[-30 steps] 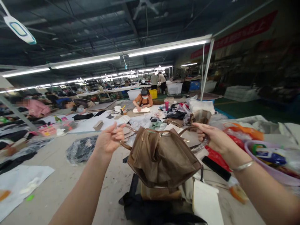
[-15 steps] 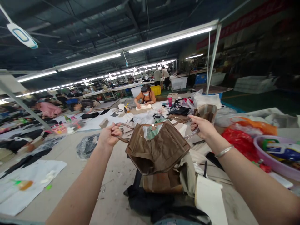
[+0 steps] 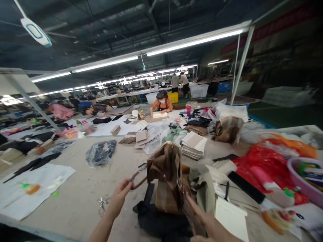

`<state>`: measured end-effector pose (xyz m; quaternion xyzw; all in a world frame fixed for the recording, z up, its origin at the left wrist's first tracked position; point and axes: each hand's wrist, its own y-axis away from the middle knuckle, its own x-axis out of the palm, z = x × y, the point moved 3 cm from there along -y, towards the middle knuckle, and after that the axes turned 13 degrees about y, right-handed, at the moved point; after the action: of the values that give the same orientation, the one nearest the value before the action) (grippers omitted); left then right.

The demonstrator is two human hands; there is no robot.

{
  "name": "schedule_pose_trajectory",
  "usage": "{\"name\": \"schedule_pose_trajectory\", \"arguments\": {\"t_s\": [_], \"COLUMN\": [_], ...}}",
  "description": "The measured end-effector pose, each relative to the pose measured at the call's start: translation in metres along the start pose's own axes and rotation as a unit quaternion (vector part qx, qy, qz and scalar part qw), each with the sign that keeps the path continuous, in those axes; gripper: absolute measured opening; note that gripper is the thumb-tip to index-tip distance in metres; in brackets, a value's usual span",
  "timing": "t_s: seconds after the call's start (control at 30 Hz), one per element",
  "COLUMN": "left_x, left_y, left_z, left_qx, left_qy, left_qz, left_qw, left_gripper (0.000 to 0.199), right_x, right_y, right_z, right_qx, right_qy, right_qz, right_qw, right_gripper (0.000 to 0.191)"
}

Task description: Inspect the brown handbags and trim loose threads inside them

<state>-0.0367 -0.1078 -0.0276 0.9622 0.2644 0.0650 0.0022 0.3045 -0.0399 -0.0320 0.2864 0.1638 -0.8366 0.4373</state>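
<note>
In the middle, low over the table, is a brown bag (image 3: 165,163), turned so that one side faces me. My left hand (image 3: 121,193) pinches a brown strap (image 3: 138,178) to the left of the bag. Against the bag's right side lies my right hand (image 3: 199,215), blurred and partly cut off by the lower edge; its grip cannot be made out. Beneath the bag are a brown piece (image 3: 164,198) and black cloth (image 3: 156,218).
Scissors (image 3: 102,205) lie left of my left hand. To the right are a black phone (image 3: 246,186), red plastic (image 3: 259,156) and a purple basin (image 3: 292,168). Stacked pale panels (image 3: 194,144) lie behind the bag. A person in orange (image 3: 161,106) sits across the table.
The bag has come down and turned sideways from hanging spread between both hands. Both hands have moved lower and nearer; my right hand has shifted from the raised strap to the bag's side.
</note>
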Motion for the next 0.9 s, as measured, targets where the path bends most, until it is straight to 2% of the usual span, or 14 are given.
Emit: {"name": "schedule_pose_trajectory", "arguments": {"t_s": [0.07, 0.13, 0.2, 0.3, 0.37, 0.43, 0.53, 0.63, 0.7, 0.8, 0.87, 0.9], "left_x": [-0.002, 0.004, 0.018, 0.043, 0.057, 0.070, 0.083, 0.089, 0.089, 0.088, 0.087, 0.086], "left_y": [0.009, 0.014, 0.017, 0.020, 0.019, 0.015, 0.003, -0.008, -0.012, -0.013, -0.013, -0.012], "left_z": [0.017, 0.023, 0.023, 0.021, 0.017, 0.012, 0.002, -0.001, 0.000, 0.003, 0.003, 0.002], "left_qx": [-0.036, -0.040, -0.010, 0.060, 0.098, 0.119, 0.129, 0.106, 0.092, 0.093, 0.091, 0.089], "left_qy": [-0.042, -0.063, -0.076, -0.133, -0.197, -0.244, -0.283, -0.315, -0.325, -0.327, -0.320, -0.314], "left_qz": [0.006, 0.002, 0.020, 0.052, 0.039, 0.017, 0.008, -0.002, 0.002, 0.024, 0.032, 0.034], "left_qw": [0.998, 0.997, 0.997, 0.988, 0.975, 0.962, 0.950, 0.943, 0.941, 0.940, 0.942, 0.945], "left_gripper": [0.045, 0.050, 0.052, 0.065, 0.072, 0.071, 0.072, 0.062, 0.054, 0.046, 0.042, 0.041], "right_x": [0.019, 0.031, 0.039, 0.046, 0.046, 0.043, 0.028, -0.005, -0.034, -0.073, -0.086, -0.088], "right_y": [-0.002, -0.006, -0.009, -0.011, -0.011, -0.009, -0.007, -0.013, -0.025, -0.052, -0.075, -0.088], "right_z": [-0.011, -0.017, -0.020, -0.020, -0.018, -0.014, -0.006, 0.003, 0.011, 0.031, 0.047, 0.055], "right_qx": [0.005, 0.017, 0.036, 0.065, 0.060, 0.041, 0.024, 0.004, -0.029, -0.100, -0.166, -0.197], "right_qy": [-0.019, -0.061, -0.119, -0.202, -0.208, -0.166, -0.054, 0.103, 0.197, 0.280, 0.320, 0.337], "right_qz": [0.017, 0.030, 0.052, 0.065, 0.063, 0.068, 0.077, 0.052, -0.007, -0.128, -0.147, -0.127], "right_qw": [1.000, 0.998, 0.991, 0.975, 0.974, 0.983, 0.995, 0.993, 0.980, 0.946, 0.921, 0.912], "right_gripper": [0.084, 0.082, 0.082, 0.084, 0.085, 0.083, 0.077, 0.058, 0.040, 0.038, 0.040, 0.042]}}
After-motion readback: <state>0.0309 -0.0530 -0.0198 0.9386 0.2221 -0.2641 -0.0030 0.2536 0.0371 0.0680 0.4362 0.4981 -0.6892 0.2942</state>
